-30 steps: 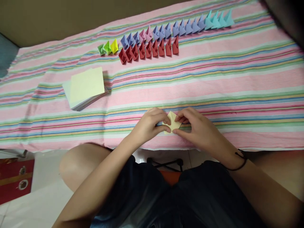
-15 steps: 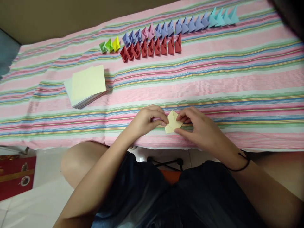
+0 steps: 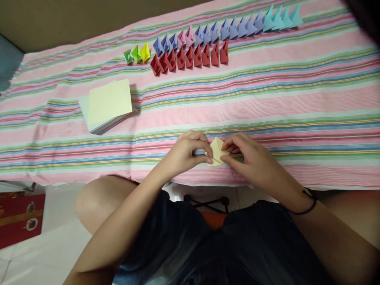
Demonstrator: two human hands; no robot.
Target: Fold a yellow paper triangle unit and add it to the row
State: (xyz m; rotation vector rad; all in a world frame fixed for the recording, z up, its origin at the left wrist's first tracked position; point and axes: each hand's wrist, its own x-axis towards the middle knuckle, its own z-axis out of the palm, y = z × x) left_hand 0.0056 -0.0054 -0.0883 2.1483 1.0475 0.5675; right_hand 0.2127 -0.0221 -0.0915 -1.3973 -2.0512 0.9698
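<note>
Head camera looks down at a striped cloth (image 3: 267, 99) over a table, where a small pale yellow folded paper (image 3: 216, 151) lies near the front edge. Left hand (image 3: 185, 152) pinches the paper's left side between thumb and fingers; right hand (image 3: 252, 160) pinches its right side, fingertips pressed on the fold. To the left, well apart, sits a stack of paper squares (image 3: 107, 105). Along the far edge stand rows of folded paper pieces: red ones (image 3: 190, 59), with green, yellow, purple, pink and blue ones behind.
</note>
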